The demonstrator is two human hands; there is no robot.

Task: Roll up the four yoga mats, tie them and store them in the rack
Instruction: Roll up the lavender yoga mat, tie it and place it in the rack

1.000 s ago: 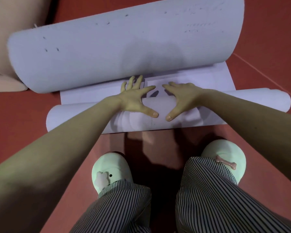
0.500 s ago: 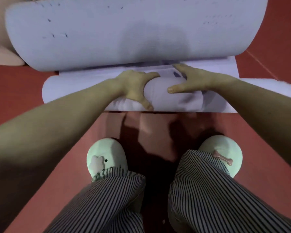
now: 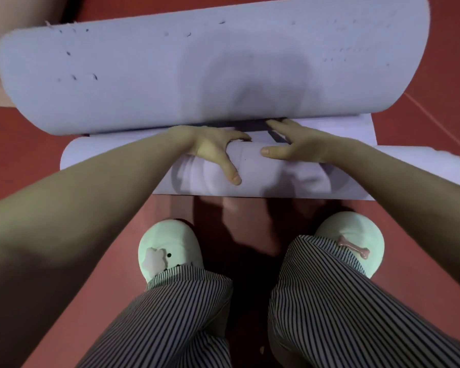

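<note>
yoga mat (image 3: 223, 75) on red floor (image 3: 24, 144); near end rolled, far end curled over. left hand (image 3: 213, 148) grip: fingers wrapped over the roll, thumb splayed. right hand (image 3: 300, 147) grip: flat, fingers straight, pressing the roll.

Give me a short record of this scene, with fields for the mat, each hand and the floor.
mat: pale purple, partly rolled, far end curled up
roll: at the near end, under both hands
left hand: fingers curved over the roll, thumb on its near side
right hand: rests on the roll, fingers stretched forward
floor: red
</note>
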